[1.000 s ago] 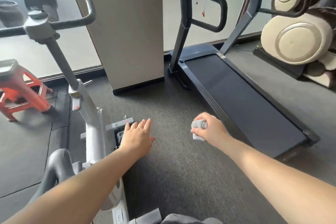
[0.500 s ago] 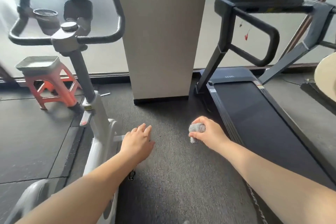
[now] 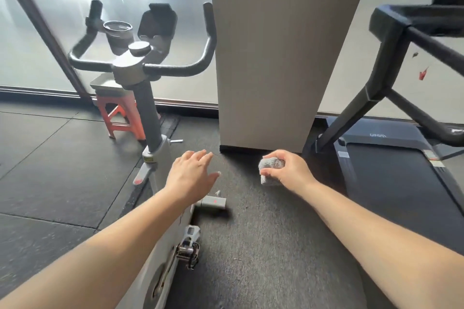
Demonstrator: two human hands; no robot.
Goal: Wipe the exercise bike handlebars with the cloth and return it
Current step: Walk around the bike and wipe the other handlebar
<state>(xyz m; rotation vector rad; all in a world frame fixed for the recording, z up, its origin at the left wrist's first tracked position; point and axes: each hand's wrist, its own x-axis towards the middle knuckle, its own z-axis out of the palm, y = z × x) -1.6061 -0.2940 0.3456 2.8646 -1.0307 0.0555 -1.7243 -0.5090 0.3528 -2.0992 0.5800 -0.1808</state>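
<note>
The exercise bike's black U-shaped handlebars point(image 3: 175, 69) sit on a grey post point(image 3: 148, 118) at the upper left, with a cup holder and a phone cradle behind them. My right hand point(image 3: 288, 170) is closed around a bunched grey cloth point(image 3: 271, 165), low and well to the right of the bars. My left hand point(image 3: 192, 175) is stretched forward with fingers apart and nothing in it, just right of the post and below the bars. Neither hand touches the handlebars.
A wide beige pillar point(image 3: 276, 57) stands straight ahead between the bike and a dark treadmill point(image 3: 391, 173) on the right. An orange stool point(image 3: 120, 118) stands behind the bike by the frosted glass wall. The bike's white frame and a pedal point(image 3: 188, 251) lie below my left forearm.
The view has swung left and tilted up, so both ends of the handlebars now show and the treadmill has slid to the right edge. Both hands stay out in front, cloth still gripped.
</note>
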